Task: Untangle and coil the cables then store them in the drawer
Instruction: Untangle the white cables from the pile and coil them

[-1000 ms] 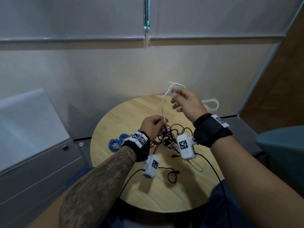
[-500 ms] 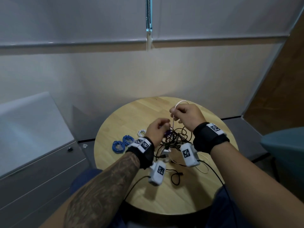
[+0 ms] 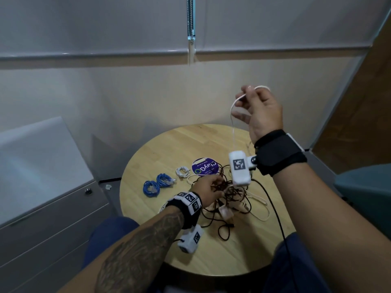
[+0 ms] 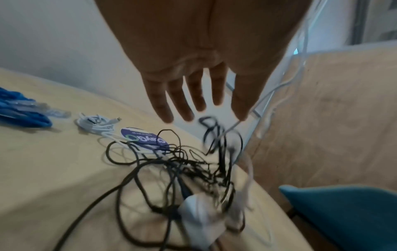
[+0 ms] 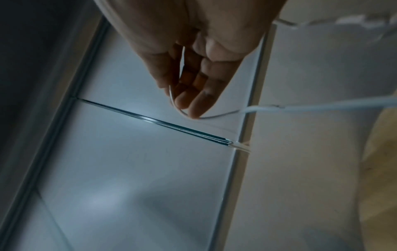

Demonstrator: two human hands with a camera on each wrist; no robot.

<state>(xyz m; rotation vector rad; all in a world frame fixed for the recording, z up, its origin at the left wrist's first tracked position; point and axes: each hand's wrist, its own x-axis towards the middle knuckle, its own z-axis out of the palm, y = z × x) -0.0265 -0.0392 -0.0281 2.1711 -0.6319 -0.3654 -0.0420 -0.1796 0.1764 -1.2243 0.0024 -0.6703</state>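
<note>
A tangle of dark cables (image 3: pixel 230 193) (image 4: pixel 182 169) lies on the round wooden table (image 3: pixel 211 250), with a white adapter (image 3: pixel 226 212) (image 4: pixel 199 212) caught in it. My right hand (image 3: pixel 243 102) (image 5: pixel 184 100) is raised high above the table and pinches a thin white cable (image 3: pixel 232 115) (image 5: pixel 214 116) that hangs down toward the tangle. My left hand (image 3: pixel 213 187) (image 4: pixel 197 108) hovers low over the tangle's near left side with its fingers straight and spread, holding nothing.
Two blue coiled cables (image 3: pixel 157 185) (image 4: pixel 19 108) and a small white coil (image 3: pixel 182 171) (image 4: pixel 96 122) lie left of the tangle beside a round purple sticker (image 3: pixel 204 167). A grey drawer cabinet (image 3: pixel 53 218) stands at the left, shut. A teal chair (image 3: pixel 366 193) is at the right.
My right hand has risen from the tangle, drawing the white cable up with it. My left hand has dropped toward the tangle and straightened its fingers.
</note>
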